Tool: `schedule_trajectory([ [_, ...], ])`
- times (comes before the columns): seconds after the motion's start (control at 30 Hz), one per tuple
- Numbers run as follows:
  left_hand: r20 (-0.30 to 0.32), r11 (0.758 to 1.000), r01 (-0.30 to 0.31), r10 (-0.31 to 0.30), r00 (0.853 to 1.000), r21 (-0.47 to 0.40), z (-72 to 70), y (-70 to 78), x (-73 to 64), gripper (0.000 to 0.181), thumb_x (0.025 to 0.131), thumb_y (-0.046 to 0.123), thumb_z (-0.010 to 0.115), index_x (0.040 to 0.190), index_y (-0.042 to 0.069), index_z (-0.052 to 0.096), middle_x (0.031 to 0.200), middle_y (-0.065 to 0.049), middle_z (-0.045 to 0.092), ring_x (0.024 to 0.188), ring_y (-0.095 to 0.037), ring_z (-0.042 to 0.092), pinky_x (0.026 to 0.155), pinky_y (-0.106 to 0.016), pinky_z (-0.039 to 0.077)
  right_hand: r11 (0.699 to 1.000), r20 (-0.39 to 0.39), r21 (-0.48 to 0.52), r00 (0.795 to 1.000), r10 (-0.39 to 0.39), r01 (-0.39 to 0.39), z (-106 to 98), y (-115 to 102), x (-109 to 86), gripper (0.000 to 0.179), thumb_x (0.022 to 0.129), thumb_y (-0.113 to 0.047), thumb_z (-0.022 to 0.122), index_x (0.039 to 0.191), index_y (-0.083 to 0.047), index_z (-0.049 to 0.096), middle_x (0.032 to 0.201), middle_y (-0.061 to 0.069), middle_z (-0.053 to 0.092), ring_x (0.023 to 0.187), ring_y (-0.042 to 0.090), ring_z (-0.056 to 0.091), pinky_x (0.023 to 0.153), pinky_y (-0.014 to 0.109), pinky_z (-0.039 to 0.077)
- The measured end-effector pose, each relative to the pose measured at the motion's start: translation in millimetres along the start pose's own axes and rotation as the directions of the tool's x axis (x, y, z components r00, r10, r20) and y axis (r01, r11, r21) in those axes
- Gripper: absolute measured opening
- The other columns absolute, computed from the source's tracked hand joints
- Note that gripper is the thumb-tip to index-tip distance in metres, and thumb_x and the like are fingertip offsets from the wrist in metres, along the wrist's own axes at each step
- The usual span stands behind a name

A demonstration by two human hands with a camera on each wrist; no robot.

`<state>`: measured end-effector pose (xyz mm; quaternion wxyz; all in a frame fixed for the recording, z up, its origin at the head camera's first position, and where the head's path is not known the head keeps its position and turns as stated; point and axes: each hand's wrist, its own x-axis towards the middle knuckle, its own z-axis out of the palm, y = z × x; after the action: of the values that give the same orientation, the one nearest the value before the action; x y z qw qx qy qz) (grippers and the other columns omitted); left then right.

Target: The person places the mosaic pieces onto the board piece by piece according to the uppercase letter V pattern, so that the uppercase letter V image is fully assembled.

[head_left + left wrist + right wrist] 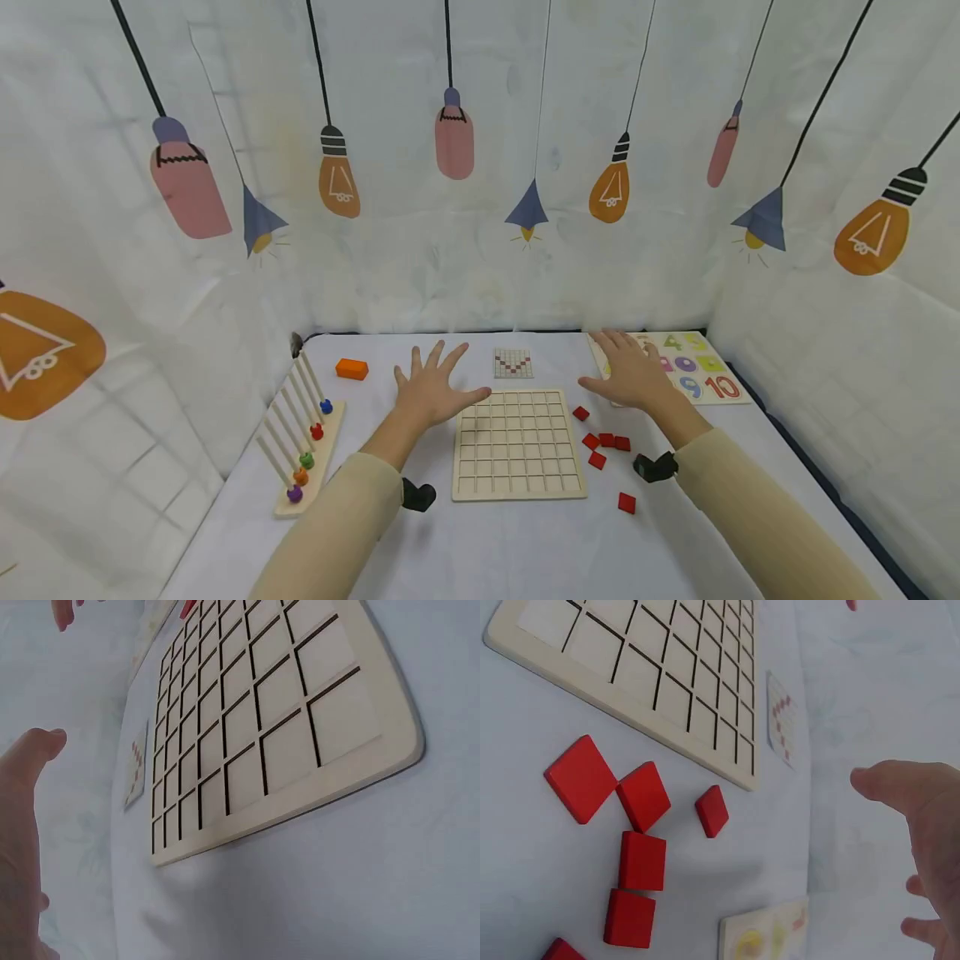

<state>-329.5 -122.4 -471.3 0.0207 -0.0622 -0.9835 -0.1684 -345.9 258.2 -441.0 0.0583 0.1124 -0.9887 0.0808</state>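
Observation:
A light wooden grid board (519,446) lies flat on the white table, its square cells bare. My left hand (431,393) hovers over the board's far left corner, fingers spread, holding nothing. Over on the right, my right hand (628,372) is raised with its fingers extended and nothing in it, near a number board (697,385). Several red square tiles (643,859) are scattered beside the grid board's right edge. Behind the board lies a small pattern card (513,363) with a red zigzag on a grid.
At the left stands a wooden peg rack (327,442) with upright rods and coloured beads. An orange block (352,369) sits at the back left. White cloth walls (480,283) printed with lamps rise around the table (510,550).

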Motion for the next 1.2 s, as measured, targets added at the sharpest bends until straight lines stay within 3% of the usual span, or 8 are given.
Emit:
schedule_trajectory([
  [0.17, -0.013, 0.999, -0.041, 0.040, 0.999, -0.034, 12.4, -1.6, -12.5, 0.105, 0.088, 0.092, 0.061, 0.176, 0.048, 0.025, 0.187, -0.009, 0.022, 0.171, -0.057, 0.011, 0.128, -0.088, 0.013, 0.997, 0.027, 0.078, 0.999, 0.023, -0.025, 9.0, 6.6, -15.8, 0.096, 0.097, -0.065, 0.073, 0.171, -0.013, 0.042, 0.176, 0.020, 0.043, 0.161, 0.048, 0.042, 0.125, 0.082, 0.033],
  [0.33, -0.025, 0.994, -0.078, 0.076, 0.997, -0.082, 21.7, -4.2, -27.7, 0.104, 0.088, 0.087, 0.067, 0.175, 0.041, 0.032, 0.183, -0.013, 0.032, 0.168, -0.057, 0.021, 0.128, -0.086, 0.021, 0.980, 0.071, 0.190, 0.996, 0.048, -0.060, 18.9, 12.2, -34.5, 0.087, 0.097, -0.061, 0.077, 0.165, -0.015, 0.050, 0.172, 0.018, 0.050, 0.155, 0.047, 0.051, 0.118, 0.076, 0.048],
  [0.67, -0.035, 0.982, -0.119, 0.115, 0.993, -0.145, 36.1, -14.8, -49.8, 0.104, 0.086, 0.088, 0.071, 0.171, 0.035, 0.043, 0.180, -0.012, 0.040, 0.169, -0.052, 0.027, 0.132, -0.079, 0.023, 0.951, 0.080, 0.298, 0.995, 0.058, -0.079, 32.8, 8.1, -70.1, 0.082, 0.095, -0.060, 0.082, 0.162, -0.023, 0.055, 0.170, 0.012, 0.052, 0.153, 0.041, 0.053, 0.115, 0.073, 0.052],
  [0.93, -0.023, 0.954, -0.189, 0.189, 0.982, -0.235, 49.9, -14.7, -73.4, 0.108, 0.083, 0.085, 0.076, 0.171, 0.029, 0.045, 0.181, -0.008, 0.039, 0.170, -0.049, 0.025, 0.132, -0.079, 0.024, 0.944, -0.017, 0.330, 1.000, -0.017, 0.022, 38.9, 3.3, -107.7, 0.067, 0.093, -0.050, 0.088, 0.149, -0.021, 0.067, 0.157, 0.008, 0.063, 0.148, 0.039, 0.055, 0.114, 0.073, 0.052],
  [1.07, 0.002, 0.946, -0.168, 0.175, 0.985, -0.277, 51.4, -18.2, -81.8, 0.112, 0.082, 0.083, 0.079, 0.171, 0.025, 0.044, 0.182, -0.006, 0.036, 0.171, -0.047, 0.023, 0.132, -0.077, 0.027, 0.929, -0.054, 0.366, 0.998, -0.044, 0.061, 44.1, 3.5, -126.3, 0.052, 0.091, -0.042, 0.092, 0.137, -0.024, 0.075, 0.143, 0.001, 0.069, 0.140, 0.030, 0.057, 0.114, 0.070, 0.050],
  [1.2, 0.006, 0.938, -0.134, 0.143, 0.990, -0.321, 52.7, -24.6, -87.5, 0.114, 0.081, 0.081, 0.082, 0.170, 0.021, 0.046, 0.182, -0.005, 0.037, 0.172, -0.045, 0.023, 0.133, -0.075, 0.029, 0.927, -0.038, 0.372, 0.999, -0.032, 0.044, 49.4, 3.5, -139.9, 0.046, 0.089, -0.042, 0.094, 0.129, -0.029, 0.078, 0.131, -0.008, 0.071, 0.131, 0.021, 0.056, 0.107, 0.059, 0.049],
])
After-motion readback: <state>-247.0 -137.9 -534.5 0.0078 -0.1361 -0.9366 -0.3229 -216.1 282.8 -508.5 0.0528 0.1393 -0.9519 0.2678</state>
